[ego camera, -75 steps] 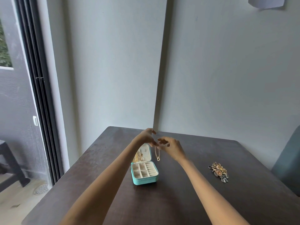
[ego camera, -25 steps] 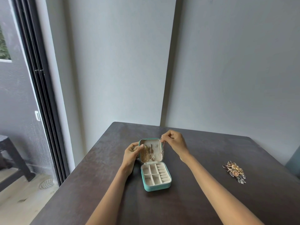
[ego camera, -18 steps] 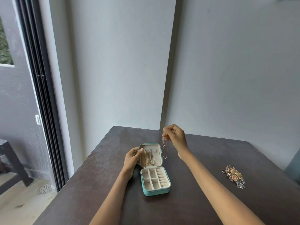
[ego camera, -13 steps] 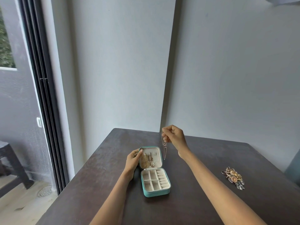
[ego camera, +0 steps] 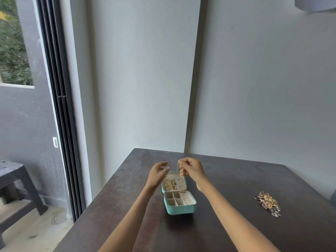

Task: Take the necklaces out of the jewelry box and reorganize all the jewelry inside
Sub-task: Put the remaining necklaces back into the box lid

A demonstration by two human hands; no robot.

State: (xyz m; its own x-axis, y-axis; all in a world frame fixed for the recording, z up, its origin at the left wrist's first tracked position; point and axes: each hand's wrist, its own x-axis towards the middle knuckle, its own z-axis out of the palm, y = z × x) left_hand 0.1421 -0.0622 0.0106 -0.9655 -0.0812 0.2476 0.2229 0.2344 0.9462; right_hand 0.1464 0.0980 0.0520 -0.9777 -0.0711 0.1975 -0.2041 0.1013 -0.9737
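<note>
Head view: I look down on a dark brown counter (ego camera: 236, 224) pushed into a pale wall corner, with a dark sliding-door frame (ego camera: 60, 110) at the left edge and a low dark bench (ego camera: 16, 180) beyond it.

On the counter, near its middle, sits the teal jewelry box (ego camera: 179, 209), open. Its long axis runs away from me toward the wall, hinge at the far end. The lid (ego camera: 175, 182) stands nearly upright, cream lining facing me. Several gold necklaces (ego camera: 169, 184) hang vertically inside the lid on its left half. The base tray is split into square cells on the left and a ribbed ring-roll section on the right; I can see nothing lying in them, though the cells are small in my view.

Well apart to the right lies a jewelry pile (ego camera: 268, 202) of gold and silver pieces, a loose heap stretched toward me and to the right.

My right hand (ego camera: 190, 169) is above the lid's top right corner, its grip pinched narrow on a thin chain necklace (ego camera: 181, 174) that hangs straight down in front of the lining, a small loop at its low end.

My left hand (ego camera: 158, 172) hovers at the lid's top left corner, fingers spread loose, grip wide and holding nothing; I cannot tell whether it touches the lid.
</note>
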